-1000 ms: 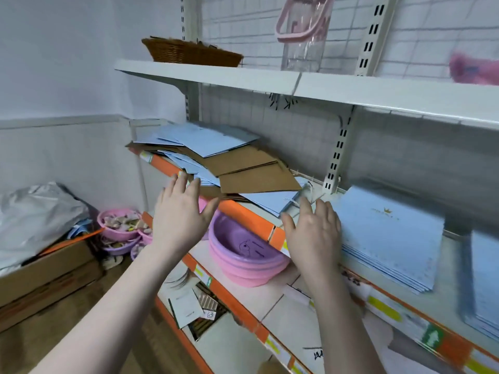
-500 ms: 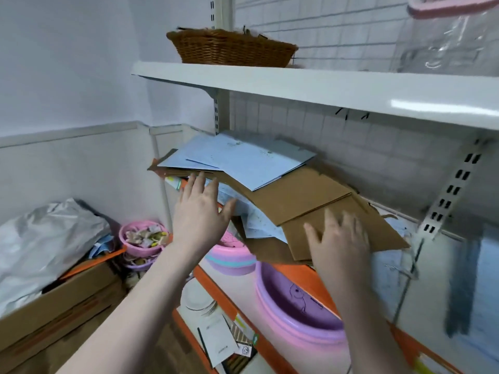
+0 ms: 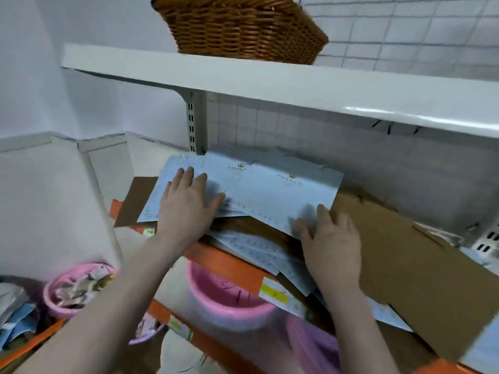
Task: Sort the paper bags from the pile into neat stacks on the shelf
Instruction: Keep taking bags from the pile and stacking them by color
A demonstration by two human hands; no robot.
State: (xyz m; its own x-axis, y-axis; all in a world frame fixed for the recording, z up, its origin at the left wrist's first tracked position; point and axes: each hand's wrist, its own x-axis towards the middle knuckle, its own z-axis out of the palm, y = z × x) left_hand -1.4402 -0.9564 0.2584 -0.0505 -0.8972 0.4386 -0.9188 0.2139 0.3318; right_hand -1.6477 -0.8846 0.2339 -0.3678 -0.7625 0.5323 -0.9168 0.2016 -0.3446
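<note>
A messy pile of flat paper bags lies on the middle shelf point(image 3: 229, 265), which has an orange front edge. Light blue bags point(image 3: 270, 190) with a small crown print are on top, brown bags point(image 3: 405, 255) spread to the right, and more blue ones point(image 3: 259, 255) stick out underneath. My left hand point(image 3: 186, 203) rests flat, fingers spread, on the left part of the top blue bags. My right hand point(image 3: 329, 244) lies with straight fingers at the near right edge of the top blue bags, beside the brown ones.
A white upper shelf point(image 3: 270, 85) hangs close above the pile and carries a wicker basket point(image 3: 240, 25). Below the middle shelf sit a pink basin point(image 3: 224, 298) and a purple one point(image 3: 313, 346). A small pink bowl point(image 3: 73, 290) with scraps sits lower left.
The view has moved closer and left, onto the pile. Both hands have reached forward from the shelf's front edge and now lie on the top blue bags.
</note>
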